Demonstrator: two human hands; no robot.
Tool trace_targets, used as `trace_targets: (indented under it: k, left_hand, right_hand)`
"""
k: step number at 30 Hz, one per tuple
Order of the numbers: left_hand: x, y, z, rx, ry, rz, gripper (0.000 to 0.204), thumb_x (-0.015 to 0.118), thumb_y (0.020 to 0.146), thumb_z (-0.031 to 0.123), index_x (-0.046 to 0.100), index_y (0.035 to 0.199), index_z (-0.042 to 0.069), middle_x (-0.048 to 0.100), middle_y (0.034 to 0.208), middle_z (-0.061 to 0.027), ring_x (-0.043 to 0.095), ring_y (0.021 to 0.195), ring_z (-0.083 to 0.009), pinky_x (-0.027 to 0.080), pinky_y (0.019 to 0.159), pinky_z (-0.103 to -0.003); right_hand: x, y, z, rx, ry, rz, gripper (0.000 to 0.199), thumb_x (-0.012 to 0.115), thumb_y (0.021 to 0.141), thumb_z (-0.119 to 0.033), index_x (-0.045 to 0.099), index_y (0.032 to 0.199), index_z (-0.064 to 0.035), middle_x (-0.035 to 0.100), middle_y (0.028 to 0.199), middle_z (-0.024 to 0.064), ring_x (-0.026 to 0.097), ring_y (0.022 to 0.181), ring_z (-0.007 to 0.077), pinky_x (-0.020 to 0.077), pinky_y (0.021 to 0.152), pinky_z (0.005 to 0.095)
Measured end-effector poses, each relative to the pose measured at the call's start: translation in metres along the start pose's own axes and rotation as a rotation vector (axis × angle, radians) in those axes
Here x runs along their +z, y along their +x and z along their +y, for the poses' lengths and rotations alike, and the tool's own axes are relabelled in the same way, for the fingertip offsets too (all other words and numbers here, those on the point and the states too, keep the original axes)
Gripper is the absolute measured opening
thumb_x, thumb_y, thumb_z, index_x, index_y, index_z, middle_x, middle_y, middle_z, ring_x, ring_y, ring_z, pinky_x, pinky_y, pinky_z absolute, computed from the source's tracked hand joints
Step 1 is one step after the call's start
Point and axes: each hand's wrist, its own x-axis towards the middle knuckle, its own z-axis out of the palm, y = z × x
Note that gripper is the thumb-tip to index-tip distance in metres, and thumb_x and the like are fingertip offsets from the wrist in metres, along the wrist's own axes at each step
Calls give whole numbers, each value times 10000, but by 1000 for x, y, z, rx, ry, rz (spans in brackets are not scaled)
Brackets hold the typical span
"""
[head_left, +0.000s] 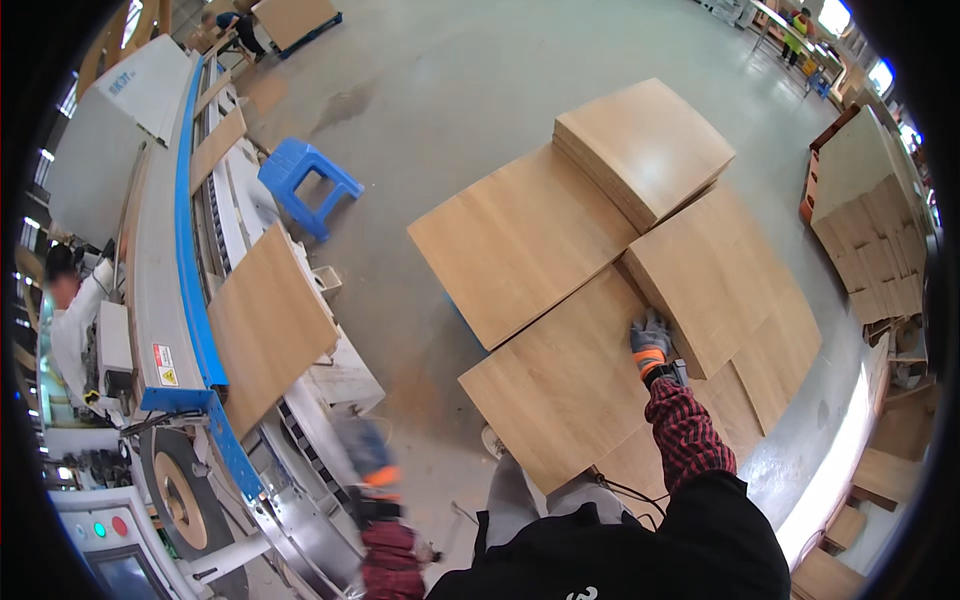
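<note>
My right hand [650, 340], in a grey glove with an orange cuff, rests on a wood-grain board [555, 375], beside the taller stack of boards [705, 275]. Its fingers look stretched out along the surface. My left hand [368, 455], gloved alike, is smeared by motion near the side of the edge-banding machine [160, 290]; whether it holds anything does not show. Beyond it, a single wood-grain panel [272, 325] lies on the machine's feed track, jutting out over its near side.
More boards [645, 145] are stacked at the far end of the pile. A blue plastic stool [305, 185] stands between machine and pile. Further panel stacks [870, 215] are at the right. One person [68, 290] is behind the machine; others work far off.
</note>
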Motion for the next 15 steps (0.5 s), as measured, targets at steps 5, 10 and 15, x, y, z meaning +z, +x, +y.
trace_targets:
  k: [5,10,15]
  left_hand:
    - [-62,-129,-196,-668,1089,205,509,458,800,512,555,981,46,577,839,-148,548,751,-302,442,651,-370]
    - [29,-152,-202,-665,967,210,516,413,791,570,545,694,80,519,550,-85,504,493,-253,362,445,-368]
    - [76,-149,-186,-334,1158,173,504,437,788,559,531,653,83,521,553,-34,498,466,-210,359,425,-363]
  right_hand:
    - [-25,-4,-25,8,-16,-90,692,493,710,-520,416,1214,-52,377,1272,183,329,1181,350,241,996,407]
    - [-27,2,-16,-24,-67,-139,762,480,688,-569,394,1231,-41,345,1297,182,302,1202,349,235,1000,409]
    - [-34,0,-23,-11,-84,-149,793,486,678,-584,383,1237,-30,334,1303,190,283,1217,344,237,998,411]
